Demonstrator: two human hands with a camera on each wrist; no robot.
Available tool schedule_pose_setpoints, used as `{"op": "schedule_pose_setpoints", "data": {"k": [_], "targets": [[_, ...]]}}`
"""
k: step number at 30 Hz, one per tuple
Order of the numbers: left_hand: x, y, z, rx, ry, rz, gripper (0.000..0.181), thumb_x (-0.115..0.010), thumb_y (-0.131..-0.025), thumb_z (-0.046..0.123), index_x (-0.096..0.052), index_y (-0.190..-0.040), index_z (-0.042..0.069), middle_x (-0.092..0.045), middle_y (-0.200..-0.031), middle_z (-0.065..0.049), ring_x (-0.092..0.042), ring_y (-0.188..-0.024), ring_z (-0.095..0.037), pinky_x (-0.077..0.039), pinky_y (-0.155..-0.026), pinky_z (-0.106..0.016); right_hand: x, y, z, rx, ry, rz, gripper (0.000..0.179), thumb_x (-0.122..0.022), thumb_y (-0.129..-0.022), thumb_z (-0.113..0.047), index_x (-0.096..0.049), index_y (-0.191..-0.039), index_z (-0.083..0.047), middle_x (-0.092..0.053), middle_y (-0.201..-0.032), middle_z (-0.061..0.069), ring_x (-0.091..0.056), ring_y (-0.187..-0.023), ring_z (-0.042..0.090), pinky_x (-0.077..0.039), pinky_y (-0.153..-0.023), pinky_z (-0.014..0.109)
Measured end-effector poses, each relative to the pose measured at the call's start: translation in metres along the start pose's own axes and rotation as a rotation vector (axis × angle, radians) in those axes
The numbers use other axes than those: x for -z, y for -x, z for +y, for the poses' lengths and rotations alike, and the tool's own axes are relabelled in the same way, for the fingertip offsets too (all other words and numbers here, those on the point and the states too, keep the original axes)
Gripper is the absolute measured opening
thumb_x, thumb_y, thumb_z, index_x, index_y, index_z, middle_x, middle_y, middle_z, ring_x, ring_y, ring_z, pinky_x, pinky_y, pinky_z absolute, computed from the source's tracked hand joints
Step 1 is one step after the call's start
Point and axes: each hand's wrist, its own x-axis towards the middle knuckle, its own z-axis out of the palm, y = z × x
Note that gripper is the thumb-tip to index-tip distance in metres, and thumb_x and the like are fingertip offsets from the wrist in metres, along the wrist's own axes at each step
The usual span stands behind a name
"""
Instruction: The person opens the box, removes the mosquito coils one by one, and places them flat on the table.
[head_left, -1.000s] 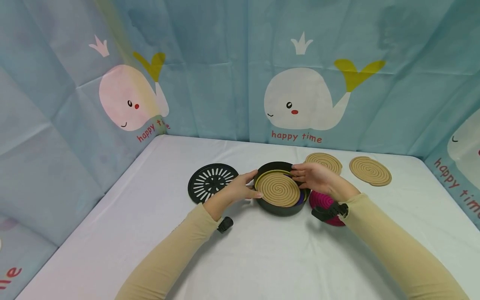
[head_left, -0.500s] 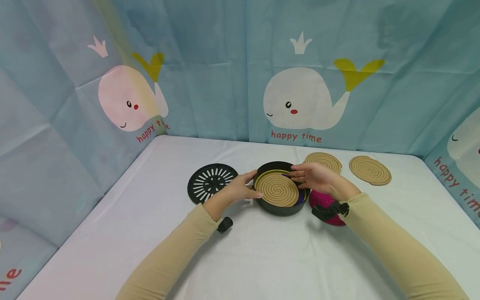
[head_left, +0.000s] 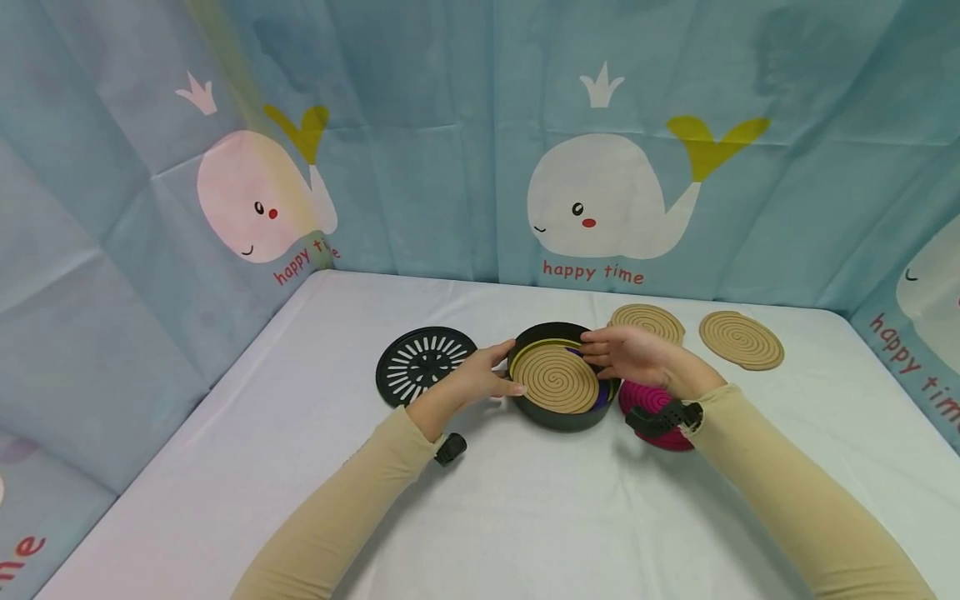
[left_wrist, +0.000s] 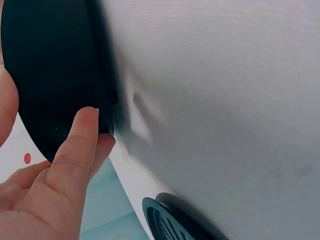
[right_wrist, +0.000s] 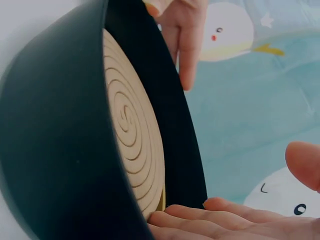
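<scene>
black bowl [head_left: 564,419]: sits upright on the white table [head_left: 420,517], between the two hands. contents, seen from above: a tan spiral coaster [head_left: 557,379] on top, lying inside the wall; under it a purple coaster [head_left: 603,395] shows as a strip on the right, and a yellow edge [head_left: 519,357] follows the wall on the left. number of layers: cannot tell.

left hand [head_left: 480,377]: at the bowl's left side, thumb and fingers spread apart, holding the wall; fingers touch the outside in the left wrist view.

right hand [head_left: 632,358]: reaches over the right side of the rim, fingers extended and close together, thumb held away from them. tips lie within the bowl by the tan spiral coaster; contact with it cannot be told.

outside the bowl: black slotted lid [head_left: 420,367] flat at left, beside the left hand; pink coaster [head_left: 643,398] at right, below the right hand; back tan coaster [head_left: 647,320] partly behind that hand; far-right tan coasters [head_left: 742,340] overlap slightly.
</scene>
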Motion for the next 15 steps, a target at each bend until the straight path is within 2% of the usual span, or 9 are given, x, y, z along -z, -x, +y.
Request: {"op": "schedule_pose_setpoints", "data": {"k": [4, 11, 15], "targets": [[-0.0001, -0.0003, 0.0008, 0.0, 0.002, 0.002, 0.086, -0.073, -0.085, -0.001, -0.025, -0.155, 0.012, -0.022, -0.158, -0.016, -0.041, -0.134, -0.035, -0.05, -0.093, -0.039, 0.003, 0.0015, -0.001, 0.007, 0.014, 0.0, 0.058, -0.022, -0.106, -0.016, 0.005, -0.15, 0.011, 0.012, -0.155, 0.032, 0.009, -0.144, 0.044, -0.001, -0.116, 0.055], [-0.0003, 0.0006, 0.002, 0.014, 0.005, 0.0, 0.086, -0.073, -0.085, 0.0, -0.025, -0.155, 0.013, -0.022, -0.158, -0.015, -0.04, -0.135, -0.034, -0.051, -0.093, -0.038, 0.0076, 0.0045, -0.0045, 0.036, 0.034, 0.039, 0.058, -0.025, -0.106, -0.018, -0.004, -0.149, 0.015, 0.002, -0.156, 0.034, -0.005, -0.144, 0.045, -0.011, -0.116, 0.053], [0.0001, 0.0011, 0.0023, 0.014, 0.004, -0.002, 0.087, -0.073, -0.085, 0.0, -0.024, -0.155, 0.013, -0.021, -0.158, -0.016, -0.04, -0.135, -0.034, -0.05, -0.093, -0.038, 0.0069, 0.0056, -0.0087, 0.06, -0.01, 0.073, 0.051, -0.026, -0.107, -0.016, -0.017, -0.148, 0.012, -0.003, -0.156, 0.033, -0.008, -0.144, 0.043, -0.013, -0.116, 0.052]]}}
